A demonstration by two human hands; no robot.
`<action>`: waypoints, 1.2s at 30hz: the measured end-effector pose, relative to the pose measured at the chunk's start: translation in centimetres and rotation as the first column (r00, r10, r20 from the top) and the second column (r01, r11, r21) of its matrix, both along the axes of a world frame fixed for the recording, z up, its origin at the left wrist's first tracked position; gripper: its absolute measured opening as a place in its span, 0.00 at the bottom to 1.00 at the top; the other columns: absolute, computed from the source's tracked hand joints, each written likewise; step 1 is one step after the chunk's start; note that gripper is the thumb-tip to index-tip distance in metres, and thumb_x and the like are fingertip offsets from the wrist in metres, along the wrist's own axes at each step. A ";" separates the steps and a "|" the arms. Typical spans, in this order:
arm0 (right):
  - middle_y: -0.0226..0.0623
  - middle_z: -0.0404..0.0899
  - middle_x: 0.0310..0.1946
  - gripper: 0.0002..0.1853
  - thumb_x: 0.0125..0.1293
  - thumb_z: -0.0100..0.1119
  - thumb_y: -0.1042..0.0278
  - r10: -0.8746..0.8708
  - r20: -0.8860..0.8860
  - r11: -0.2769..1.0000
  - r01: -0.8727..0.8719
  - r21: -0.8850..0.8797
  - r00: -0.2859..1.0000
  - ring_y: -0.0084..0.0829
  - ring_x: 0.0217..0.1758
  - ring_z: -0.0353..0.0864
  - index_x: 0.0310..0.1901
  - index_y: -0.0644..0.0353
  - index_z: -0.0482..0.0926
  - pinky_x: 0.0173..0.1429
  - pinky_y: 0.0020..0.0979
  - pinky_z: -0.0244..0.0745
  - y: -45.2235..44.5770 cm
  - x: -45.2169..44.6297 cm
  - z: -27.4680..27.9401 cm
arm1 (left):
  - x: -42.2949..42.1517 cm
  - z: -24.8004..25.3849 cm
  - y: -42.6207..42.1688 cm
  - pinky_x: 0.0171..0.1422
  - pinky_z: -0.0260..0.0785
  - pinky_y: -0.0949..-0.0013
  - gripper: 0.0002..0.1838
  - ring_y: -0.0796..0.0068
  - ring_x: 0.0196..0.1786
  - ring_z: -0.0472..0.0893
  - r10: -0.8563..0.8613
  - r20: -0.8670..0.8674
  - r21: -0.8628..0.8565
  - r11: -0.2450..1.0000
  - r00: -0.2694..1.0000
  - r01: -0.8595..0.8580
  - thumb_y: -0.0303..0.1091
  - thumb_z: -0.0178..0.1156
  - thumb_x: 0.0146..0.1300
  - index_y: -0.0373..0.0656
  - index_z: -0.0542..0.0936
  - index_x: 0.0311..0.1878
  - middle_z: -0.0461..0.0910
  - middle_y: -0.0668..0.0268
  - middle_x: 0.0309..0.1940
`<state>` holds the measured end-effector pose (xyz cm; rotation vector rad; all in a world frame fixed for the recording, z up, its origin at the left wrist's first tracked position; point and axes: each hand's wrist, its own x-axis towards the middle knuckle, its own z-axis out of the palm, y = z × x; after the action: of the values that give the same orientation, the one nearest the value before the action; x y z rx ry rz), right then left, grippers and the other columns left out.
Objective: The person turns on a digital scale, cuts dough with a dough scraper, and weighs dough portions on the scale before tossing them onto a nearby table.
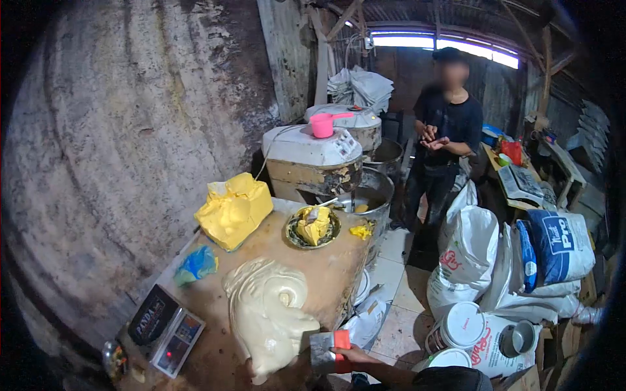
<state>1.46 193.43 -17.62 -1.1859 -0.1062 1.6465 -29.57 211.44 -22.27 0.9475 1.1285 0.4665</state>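
My right hand (355,359) is closed on the red handle of a dough scraper (321,352), whose grey metal blade is beside the right edge of a large pale dough mass (270,319). The dough lies in folds on the wooden table (228,267). At the dough's lower end, a small bit of what may be my left hand (250,371) shows; its fingers cannot be made out. Further back on the table are a big yellow block of fat (236,212) and a patterned plate (293,242) with a yellow lump (314,223).
A blue plastic bag (195,266) and a dark box (155,316) lie at the table's left. Mixers (312,153) stand behind it, one with a pink dipper (322,124). A person (447,124) stands beyond. White sacks (466,254) and buckets (464,326) are at right.
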 end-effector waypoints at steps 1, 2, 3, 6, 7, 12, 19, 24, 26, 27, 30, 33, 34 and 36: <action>0.29 0.76 0.35 0.20 0.53 0.65 0.58 0.017 0.002 1.000 -0.017 -0.003 1.000 0.24 0.32 0.75 0.43 0.61 0.74 0.34 0.28 0.72 0.8 0.0 -0.9 | 0.0 0.1 -0.5 0.48 0.70 0.62 0.27 0.63 0.41 0.76 0.013 -0.011 0.009 1.000 1.000 -0.012 0.51 0.41 0.64 0.36 0.67 0.54 0.75 0.57 0.44; 0.30 0.77 0.35 0.21 0.53 0.64 0.56 0.142 0.299 0.987 -0.159 0.036 0.944 0.25 0.34 0.76 0.44 0.61 0.73 0.36 0.30 0.72 2.2 -0.6 -0.6 | 0.0 0.1 -1.0 0.48 0.70 0.62 0.27 0.62 0.41 0.76 0.022 -0.020 0.024 0.999 1.000 -0.022 0.51 0.41 0.64 0.36 0.67 0.54 0.75 0.57 0.44; 0.31 0.78 0.36 0.22 0.54 0.63 0.54 0.235 0.569 0.952 -0.306 0.030 0.788 0.25 0.35 0.77 0.44 0.61 0.73 0.38 0.32 0.73 3.5 -1.4 0.2 | 0.1 0.0 -1.4 0.48 0.70 0.62 0.27 0.62 0.41 0.77 0.033 -0.031 0.030 0.999 0.999 -0.032 0.51 0.42 0.64 0.36 0.68 0.54 0.75 0.56 0.44; 0.40 0.79 0.33 0.21 0.54 0.62 0.55 0.005 0.771 0.867 -0.387 0.314 0.637 0.31 0.35 0.80 0.45 0.59 0.73 0.38 0.34 0.73 6.4 -4.6 6.1 | 0.1 -0.2 -2.4 0.48 0.69 0.62 0.28 0.61 0.41 0.77 0.055 -0.069 0.062 0.997 0.996 -0.051 0.51 0.43 0.63 0.35 0.68 0.53 0.75 0.55 0.44; 0.40 0.79 0.33 0.21 0.54 0.62 0.55 0.008 0.776 0.869 -0.389 0.307 0.630 0.31 0.35 0.80 0.45 0.59 0.73 0.38 0.34 0.73 7.3 -5.8 8.3 | 0.1 -0.1 -2.5 0.48 0.69 0.62 0.28 0.61 0.42 0.77 0.049 -0.076 0.080 0.996 0.996 -0.042 0.51 0.43 0.63 0.35 0.68 0.53 0.75 0.54 0.44; 0.50 0.75 0.24 0.16 0.57 0.53 0.61 0.001 0.997 0.623 -0.780 -0.059 -0.075 0.52 0.30 0.76 0.45 0.60 0.70 0.33 0.44 0.72 13.3 -13.2 15.5 | -0.6 0.4 -2.4 0.48 0.69 0.61 0.28 0.59 0.42 0.77 0.026 -0.159 0.135 0.991 0.987 -0.004 0.51 0.44 0.62 0.34 0.69 0.51 0.75 0.52 0.43; 0.40 0.77 0.31 0.21 0.61 0.45 0.62 -0.039 0.949 0.326 -0.902 -0.282 -0.311 0.38 0.30 0.78 0.56 0.54 0.65 0.30 0.37 0.72 22.4 -23.7 7.8 | -6.0 0.8 -4.4 0.47 0.69 0.61 0.28 0.57 0.42 0.77 -0.048 -0.281 0.172 0.980 0.958 0.099 0.51 0.46 0.61 0.32 0.71 0.50 0.75 0.49 0.43; 0.38 0.78 0.40 0.19 0.65 0.45 0.55 0.659 0.726 0.516 -0.821 -0.246 0.197 0.32 0.36 0.78 0.54 0.53 0.71 0.40 0.33 0.73 27.9 -29.0 8.0 | -9.8 2.6 -9.1 0.47 0.68 0.61 0.28 0.55 0.42 0.77 -0.103 -0.311 0.042 0.992 0.945 0.122 0.51 0.47 0.60 0.31 0.71 0.49 0.75 0.47 0.43; 0.37 0.78 0.40 0.16 0.63 0.51 0.60 0.260 0.929 0.395 -0.850 -0.350 -0.262 0.33 0.37 0.79 0.53 0.50 0.73 0.42 0.32 0.73 29.2 -28.5 5.7 | -10.9 3.2 -10.5 0.47 0.68 0.61 0.28 0.55 0.42 0.77 -0.023 -0.333 0.083 0.995 0.943 0.054 0.51 0.48 0.60 0.31 0.72 0.48 0.75 0.46 0.42; 0.39 0.79 0.40 0.17 0.62 0.51 0.63 0.012 0.958 0.350 -0.896 -0.272 -0.286 0.36 0.36 0.80 0.53 0.48 0.72 0.41 0.34 0.74 29.1 -28.1 5.6 | -11.3 3.3 -11.2 0.47 0.68 0.61 0.29 0.54 0.42 0.77 0.089 -0.344 0.187 0.982 0.935 -0.025 0.51 0.48 0.60 0.30 0.72 0.48 0.75 0.46 0.42; 0.40 0.79 0.36 0.13 0.56 0.54 0.66 0.011 0.974 0.483 -0.852 -0.203 -0.226 0.41 0.35 0.80 0.45 0.52 0.75 0.37 0.36 0.76 25.0 -25.9 12.1 | -13.6 5.4 -13.5 0.45 0.68 0.61 0.28 0.55 0.39 0.78 0.189 -0.271 0.088 0.981 0.944 -0.171 0.52 0.49 0.59 0.30 0.75 0.44 0.77 0.46 0.36; 0.44 0.78 0.34 0.15 0.55 0.56 0.66 -0.049 0.870 0.301 -0.838 -0.456 -0.491 0.43 0.33 0.79 0.45 0.54 0.73 0.37 0.38 0.76 22.4 -22.8 5.9 | -14.5 7.6 -16.1 0.44 0.68 0.60 0.28 0.55 0.37 0.78 0.157 -0.231 -0.198 0.959 0.960 -0.205 0.51 0.51 0.58 0.30 0.76 0.42 0.78 0.48 0.31; 0.45 0.78 0.33 0.19 0.53 0.59 0.63 -0.130 0.848 0.228 -0.847 -0.480 -0.515 0.46 0.33 0.79 0.47 0.56 0.72 0.37 0.38 0.75 22.1 -22.5 3.5 | -14.7 8.0 -16.9 0.43 0.67 0.60 0.27 0.56 0.36 0.78 0.208 -0.233 -0.171 0.953 0.950 -0.251 0.51 0.52 0.58 0.30 0.76 0.42 0.78 0.48 0.30; 0.46 0.77 0.28 0.20 0.55 0.57 0.60 -0.333 0.822 0.131 -0.886 -0.445 -0.462 0.47 0.31 0.79 0.50 0.55 0.70 0.34 0.40 0.74 23.6 -25.8 2.9 | -16.0 10.6 -17.3 0.43 0.67 0.60 0.27 0.57 0.36 0.78 0.199 -0.356 -0.185 0.943 0.913 -0.277 0.51 0.53 0.57 0.30 0.76 0.41 0.78 0.48 0.30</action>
<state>-24.35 217.00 -14.73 -1.1599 -2.9221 0.2749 -45.61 194.15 -11.64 0.6978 1.5838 0.3677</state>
